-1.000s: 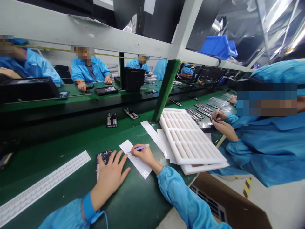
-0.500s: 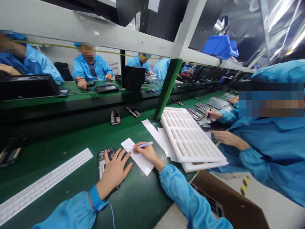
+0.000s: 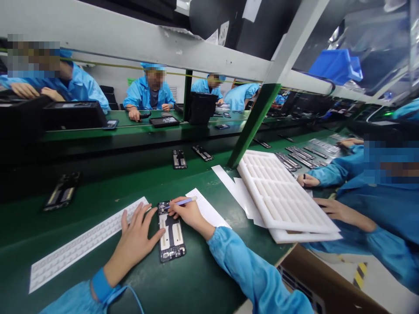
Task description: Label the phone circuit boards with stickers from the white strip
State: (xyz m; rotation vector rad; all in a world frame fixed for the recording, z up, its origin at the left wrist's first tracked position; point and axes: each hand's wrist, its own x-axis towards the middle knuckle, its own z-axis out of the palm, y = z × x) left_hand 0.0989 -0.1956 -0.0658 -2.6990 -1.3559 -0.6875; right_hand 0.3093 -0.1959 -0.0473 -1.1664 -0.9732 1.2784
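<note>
An opened phone chassis (image 3: 170,236) lies flat on the green bench, its inner parts showing. My right hand (image 3: 187,212) is closed around a slim lavender pen-shaped tool (image 3: 179,202) over the chassis's top end; whether the tip touches a part cannot be made out. At the chassis's left side my left hand (image 3: 135,235) rests with spread fingers, the thumb at its edge and the fingertips over a long white sheet of small stickers (image 3: 85,237). Partly behind my right hand lies a smaller white sticker sheet (image 3: 209,209).
White foam trays (image 3: 278,192) are stacked at the right, beside blank white strips (image 3: 234,192). More phone chassis (image 3: 179,159) lie farther back and one (image 3: 62,192) at the left. A green post (image 3: 255,124) rises from the bench. A co-worker (image 3: 369,196) sits close on the right.
My right hand has moved with the tool from the small sticker sheet to the chassis's top end. My left hand has shifted left, uncovering the chassis. The camera view has turned left.
</note>
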